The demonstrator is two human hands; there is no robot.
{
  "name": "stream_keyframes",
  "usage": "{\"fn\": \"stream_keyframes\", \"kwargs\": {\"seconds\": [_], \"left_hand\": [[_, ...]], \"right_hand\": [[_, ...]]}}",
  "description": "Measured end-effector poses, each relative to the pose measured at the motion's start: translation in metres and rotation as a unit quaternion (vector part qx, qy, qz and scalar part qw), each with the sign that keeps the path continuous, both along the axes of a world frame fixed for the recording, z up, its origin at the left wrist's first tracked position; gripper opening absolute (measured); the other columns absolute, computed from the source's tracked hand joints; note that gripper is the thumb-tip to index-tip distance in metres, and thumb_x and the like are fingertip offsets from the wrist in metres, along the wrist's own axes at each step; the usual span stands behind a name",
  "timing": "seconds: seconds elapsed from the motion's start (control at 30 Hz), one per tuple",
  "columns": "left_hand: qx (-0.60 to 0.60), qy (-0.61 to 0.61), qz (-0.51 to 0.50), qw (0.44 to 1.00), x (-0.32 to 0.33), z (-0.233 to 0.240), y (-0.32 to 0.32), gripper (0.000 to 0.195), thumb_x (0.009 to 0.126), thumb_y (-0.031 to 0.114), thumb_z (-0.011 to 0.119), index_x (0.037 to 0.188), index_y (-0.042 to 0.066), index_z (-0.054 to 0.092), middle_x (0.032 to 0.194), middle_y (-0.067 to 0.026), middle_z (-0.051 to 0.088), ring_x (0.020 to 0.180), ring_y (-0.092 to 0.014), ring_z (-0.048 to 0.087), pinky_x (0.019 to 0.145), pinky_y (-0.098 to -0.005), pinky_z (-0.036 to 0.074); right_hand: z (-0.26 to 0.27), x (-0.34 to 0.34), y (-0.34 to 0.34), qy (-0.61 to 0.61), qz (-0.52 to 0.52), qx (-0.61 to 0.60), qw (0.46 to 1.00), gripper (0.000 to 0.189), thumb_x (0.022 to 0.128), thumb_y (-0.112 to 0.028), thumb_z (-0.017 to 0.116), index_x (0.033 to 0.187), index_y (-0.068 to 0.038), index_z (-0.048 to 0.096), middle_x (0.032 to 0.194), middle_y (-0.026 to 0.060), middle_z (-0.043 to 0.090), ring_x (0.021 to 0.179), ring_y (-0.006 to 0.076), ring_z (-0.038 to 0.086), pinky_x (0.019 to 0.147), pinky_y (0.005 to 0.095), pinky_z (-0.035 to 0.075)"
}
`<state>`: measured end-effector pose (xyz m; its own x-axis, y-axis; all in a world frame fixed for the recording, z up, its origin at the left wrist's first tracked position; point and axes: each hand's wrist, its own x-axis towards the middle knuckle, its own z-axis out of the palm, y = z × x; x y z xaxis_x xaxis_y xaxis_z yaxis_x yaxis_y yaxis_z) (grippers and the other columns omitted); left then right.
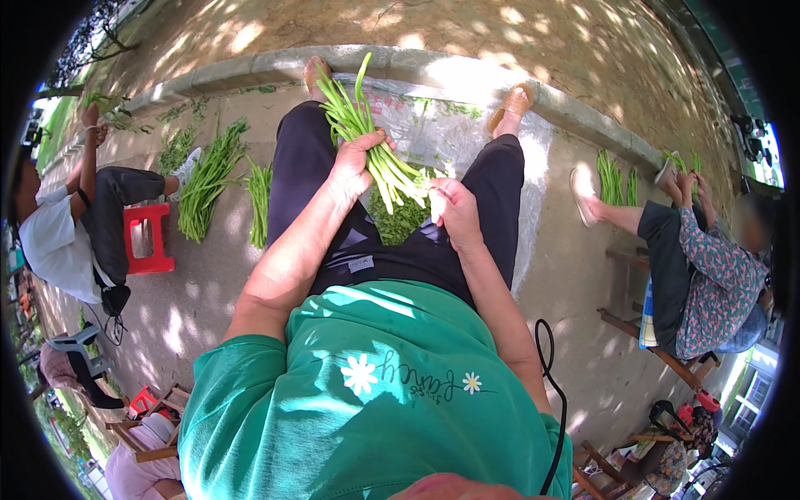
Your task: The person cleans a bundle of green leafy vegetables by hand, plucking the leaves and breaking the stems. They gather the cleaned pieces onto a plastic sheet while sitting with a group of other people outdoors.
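My left hand [359, 161] is closed around a bundle of long green vegetable stalks [390, 169], held above my lap. The bundle slants, with its longer ends up and left and its pale ends down and right. At those pale ends is my right hand [455, 209], thumb and fingers pinched together on the stalk ends; exactly what lies between the fingertips is partly hidden. Below the bundle, between my thighs, lies a heap of small green leaves [400, 219]. Under my feet a clear plastic sheet [531, 187] is spread, with leaf scraps on it.
Bundles of green stalks [209, 187] lie on the paving to the left, and more stalks [609, 178] to the right. A stone kerb [231, 72] runs beyond my feet. A person sits on a red plastic stool [149, 240] at left; another person sits at right, holding greens. More people sit behind.
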<state>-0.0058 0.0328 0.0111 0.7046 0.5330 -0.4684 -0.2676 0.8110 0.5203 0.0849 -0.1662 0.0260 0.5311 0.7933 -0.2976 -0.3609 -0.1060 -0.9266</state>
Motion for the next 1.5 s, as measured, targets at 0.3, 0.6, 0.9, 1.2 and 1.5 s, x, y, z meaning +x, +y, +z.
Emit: {"fn": "stream_keyframes", "kwargs": {"seconds": [0.3,0.6,0.9,1.2,1.5], "left_hand": [[0.017,0.017,-0.067,0.997,0.012,0.025,-0.028,0.013,0.084,0.004,0.061,0.094,-0.002,0.056,0.076,-0.0108,0.06,0.069,-0.022,0.062,0.061,-0.0364,0.055],[0.04,-0.025,-0.111,0.993,0.008,0.024,-0.032,0.023,0.082,-0.001,0.06,0.104,0.0,0.054,0.086,-0.0098,0.06,0.075,-0.023,0.064,0.069,-0.0375,0.056],[-0.083,-0.055,-0.05,0.994,0.001,0.013,-0.006,0.011,0.087,0.004,0.056,0.097,0.001,0.053,0.084,-0.0104,0.061,0.07,-0.02,0.06,0.065,-0.0338,0.055],[-0.09,-0.012,-0.051,0.995,0.0,0.009,0.0,0.01,0.087,0.007,0.056,0.096,0.003,0.054,0.08,-0.0086,0.06,0.068,-0.02,0.059,0.063,-0.0336,0.054],[0.005,0.052,-0.077,0.996,0.007,0.025,-0.015,0.013,0.084,0.001,0.057,0.096,0.001,0.052,0.079,-0.0106,0.059,0.064,-0.019,0.06,0.058,-0.0299,0.054]], "right_hand": [[-0.024,-0.004,0.004,-0.104,0.026,-0.001,0.994,0.015,0.082,-0.011,0.064,0.089,0.001,0.059,0.07,-0.0006,0.056,0.061,0.0043,0.047,0.054,0.0209,0.038],[-0.019,-0.002,0.001,-0.138,0.039,-0.018,0.989,0.012,0.082,-0.011,0.063,0.087,0.001,0.061,0.071,0.001,0.058,0.064,0.0058,0.05,0.057,0.0219,0.042],[-0.006,-0.002,0.0,-0.049,0.004,0.002,0.999,0.009,0.085,-0.008,0.059,0.089,0.0,0.062,0.069,-0.0026,0.053,0.058,0.0038,0.044,0.051,0.0201,0.036],[0.004,-0.001,0.001,0.018,0.013,0.008,1.0,0.012,0.088,-0.006,0.055,0.099,-0.001,0.058,0.068,-0.0039,0.05,0.056,0.0024,0.041,0.048,0.0187,0.033],[-0.004,-0.006,0.002,-0.048,0.074,0.018,0.996,0.019,0.088,-0.008,0.055,0.104,0.001,0.058,0.083,-0.0009,0.059,0.065,0.0027,0.047,0.055,0.0184,0.038]]}}
